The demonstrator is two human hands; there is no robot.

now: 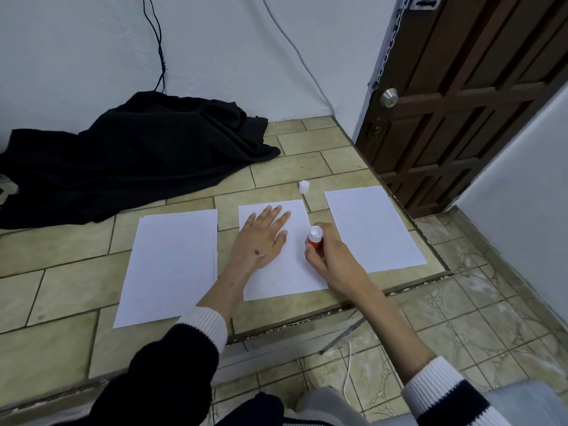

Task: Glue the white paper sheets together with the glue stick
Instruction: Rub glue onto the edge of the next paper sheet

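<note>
Three white paper sheets or stacks lie on a tiled ledge: a left stack, a middle sheet and a right sheet. My left hand presses flat on the middle sheet with fingers spread. My right hand grips a red glue stick with a white end pointing up, held over the middle sheet's right edge. The stick's lower end is hidden by my fingers. A white cap stands upright on the tiles behind the middle sheet.
A heap of black cloth lies at the back left of the ledge. A brown wooden door stands at the right. The ledge's front edge drops to a lower tiled floor, where a white cable lies.
</note>
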